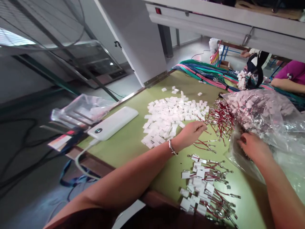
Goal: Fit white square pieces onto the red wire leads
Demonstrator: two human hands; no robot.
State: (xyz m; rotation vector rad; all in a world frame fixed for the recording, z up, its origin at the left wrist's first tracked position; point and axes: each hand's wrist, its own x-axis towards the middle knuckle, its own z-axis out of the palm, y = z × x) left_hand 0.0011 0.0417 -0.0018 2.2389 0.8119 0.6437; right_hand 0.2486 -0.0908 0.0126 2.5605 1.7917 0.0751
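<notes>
My left hand [190, 135], with a bracelet at the wrist, is closed in a pinch beside a heap of short red wires with metal terminals [221, 116]. Whatever lies between its fingertips is too small to make out. A few loose red wires [206, 145] lie just below it. My right hand [256, 148] is at the near side of a clear plastic bag [286, 124], its fingers curled and their tips hidden. White plastic connector housings [173, 109] lie spread left of the wire heap. Closer to me are red wires with white housings on their ends [202, 178].
A white power bank [114, 122] with a cable lies at the table's left edge, near a clear bag [92, 106] and metal rods. Bundled green, blue and pink wires [205, 71] run along the back. Another person's sleeve [292, 74] shows at far right. A shelf [214, 27] hangs overhead.
</notes>
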